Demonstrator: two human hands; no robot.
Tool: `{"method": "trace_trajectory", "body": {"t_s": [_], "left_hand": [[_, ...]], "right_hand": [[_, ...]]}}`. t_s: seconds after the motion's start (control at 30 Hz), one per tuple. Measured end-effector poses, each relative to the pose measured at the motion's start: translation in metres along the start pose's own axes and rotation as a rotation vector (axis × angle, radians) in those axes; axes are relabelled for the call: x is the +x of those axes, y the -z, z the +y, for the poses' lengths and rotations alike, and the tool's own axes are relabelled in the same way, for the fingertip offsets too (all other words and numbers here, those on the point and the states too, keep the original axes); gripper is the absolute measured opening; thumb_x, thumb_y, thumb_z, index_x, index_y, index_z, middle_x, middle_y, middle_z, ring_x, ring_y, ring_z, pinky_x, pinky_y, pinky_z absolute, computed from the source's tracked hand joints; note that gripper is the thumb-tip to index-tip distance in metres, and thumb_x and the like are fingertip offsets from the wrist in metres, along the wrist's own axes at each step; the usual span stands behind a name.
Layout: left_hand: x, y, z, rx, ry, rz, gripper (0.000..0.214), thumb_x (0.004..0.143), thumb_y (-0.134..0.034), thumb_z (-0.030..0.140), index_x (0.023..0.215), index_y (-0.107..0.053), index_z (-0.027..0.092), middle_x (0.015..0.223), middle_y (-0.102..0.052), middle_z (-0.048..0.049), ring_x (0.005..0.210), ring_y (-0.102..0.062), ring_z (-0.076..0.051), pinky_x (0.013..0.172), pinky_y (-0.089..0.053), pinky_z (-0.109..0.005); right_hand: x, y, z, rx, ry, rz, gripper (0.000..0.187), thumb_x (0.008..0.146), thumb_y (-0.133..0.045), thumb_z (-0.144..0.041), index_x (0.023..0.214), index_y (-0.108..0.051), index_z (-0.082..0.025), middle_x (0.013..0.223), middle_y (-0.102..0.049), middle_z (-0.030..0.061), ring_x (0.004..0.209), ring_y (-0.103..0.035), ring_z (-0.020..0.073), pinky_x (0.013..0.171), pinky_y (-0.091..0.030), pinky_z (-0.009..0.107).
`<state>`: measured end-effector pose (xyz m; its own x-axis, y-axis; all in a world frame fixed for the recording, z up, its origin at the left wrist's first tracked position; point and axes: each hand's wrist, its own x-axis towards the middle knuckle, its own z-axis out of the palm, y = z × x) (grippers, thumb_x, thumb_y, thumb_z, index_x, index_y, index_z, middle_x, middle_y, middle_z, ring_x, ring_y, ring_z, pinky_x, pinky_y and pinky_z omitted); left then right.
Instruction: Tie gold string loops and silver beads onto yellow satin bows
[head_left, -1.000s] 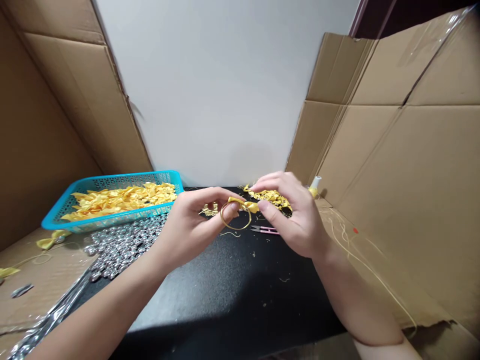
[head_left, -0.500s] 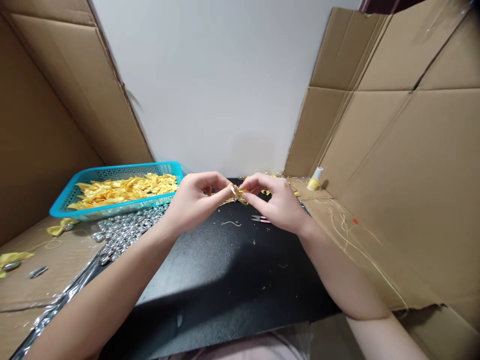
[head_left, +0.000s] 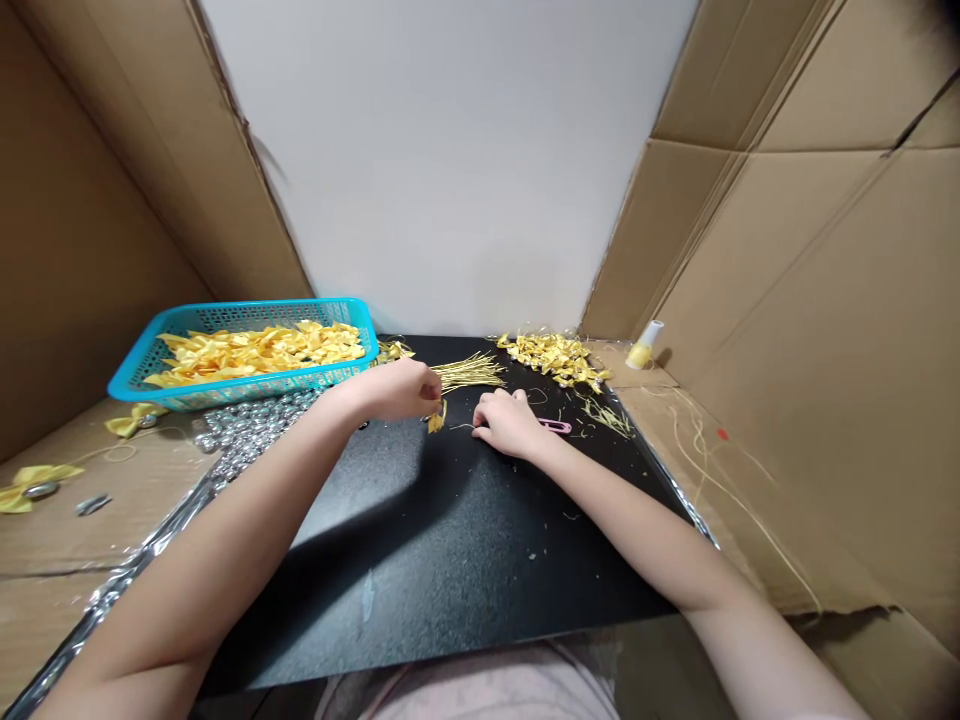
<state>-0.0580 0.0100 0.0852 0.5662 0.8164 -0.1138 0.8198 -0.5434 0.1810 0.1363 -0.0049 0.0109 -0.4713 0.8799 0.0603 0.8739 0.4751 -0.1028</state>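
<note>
My left hand is closed, fingertips pinching a small yellow ribbon bow that hangs just above the black board. To its right, my right hand rests low over the board with curled fingers. Pink-handled thread snips stick out from beneath that hand, their blades hidden. Whether the fingers grip them cannot be seen. Behind the hands lies a bundle of gold ties.
At left stands a blue basket of yellow bows, with silver beads before it. Finished-looking bows with beads are heaped at back right, near cut tie ends. A thread cone stands by the cardboard wall.
My hands have come apart from the bow they both held. The left keeps the bow and has moved left; the right has dropped onto the board over the snips.
</note>
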Motion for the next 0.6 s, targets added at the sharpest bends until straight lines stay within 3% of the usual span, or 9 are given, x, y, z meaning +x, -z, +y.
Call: {"method": "trace_trajectory", "body": {"t_s": [0.17, 0.27, 0.43, 0.53, 0.6], "left_hand": [[-0.004, 0.005, 0.002, -0.022, -0.024, 0.003, 0.018, 0.072, -0.049, 0.029, 0.068, -0.063, 0.019, 0.065, -0.063, -0.0013, 0.058, -0.052, -0.013, 0.054, -0.034, -0.023], [-0.006, 0.009, 0.001, -0.039, -0.038, -0.016, 0.018, 0.072, -0.049, 0.029, 0.067, -0.062, 0.018, 0.062, -0.061, -0.0008, 0.056, -0.051, -0.013, 0.052, -0.033, -0.023], [-0.01, 0.014, -0.001, -0.132, -0.063, -0.049, 0.024, 0.075, -0.05, 0.037, 0.069, -0.063, 0.018, 0.059, -0.056, 0.0001, 0.055, -0.048, -0.014, 0.05, -0.032, -0.024], [-0.011, 0.015, 0.001, -0.179, -0.083, -0.048, 0.028, 0.077, -0.05, 0.04, 0.073, -0.064, 0.017, 0.062, -0.058, -0.0005, 0.057, -0.049, -0.014, 0.052, -0.033, -0.024], [-0.011, 0.016, 0.004, -0.208, -0.089, -0.024, 0.031, 0.078, -0.049, 0.043, 0.074, -0.064, 0.017, 0.064, -0.059, -0.0005, 0.058, -0.05, -0.014, 0.053, -0.034, -0.024]], "right_hand": [[-0.001, -0.012, -0.009, -0.061, -0.011, -0.001, 0.022, 0.092, -0.046, -0.018, 0.09, -0.068, -0.015, 0.108, -0.065, 0.0119, 0.108, -0.051, 0.0252, 0.085, -0.036, 0.04], [0.002, -0.003, -0.002, -0.09, -0.048, -0.011, 0.024, 0.092, -0.043, -0.016, 0.098, -0.067, -0.013, 0.115, -0.061, 0.0155, 0.111, -0.049, 0.0265, 0.088, -0.036, 0.042], [-0.003, 0.054, 0.062, -0.108, -0.33, -0.027, 0.024, 0.087, -0.046, -0.012, 0.093, -0.069, -0.009, 0.114, -0.062, 0.0214, 0.109, -0.054, 0.0317, 0.088, -0.04, 0.045], [-0.023, 0.089, 0.107, -0.047, -0.472, -0.098, 0.019, 0.082, -0.051, -0.011, 0.08, -0.07, -0.01, 0.089, -0.07, 0.0153, 0.084, -0.064, 0.0237, 0.075, -0.047, 0.034], [-0.039, 0.105, 0.125, 0.01, -0.502, -0.128, 0.012, 0.078, -0.058, -0.011, 0.08, -0.07, -0.013, 0.083, -0.072, 0.0086, 0.076, -0.065, 0.0172, 0.07, -0.048, 0.026]]}}
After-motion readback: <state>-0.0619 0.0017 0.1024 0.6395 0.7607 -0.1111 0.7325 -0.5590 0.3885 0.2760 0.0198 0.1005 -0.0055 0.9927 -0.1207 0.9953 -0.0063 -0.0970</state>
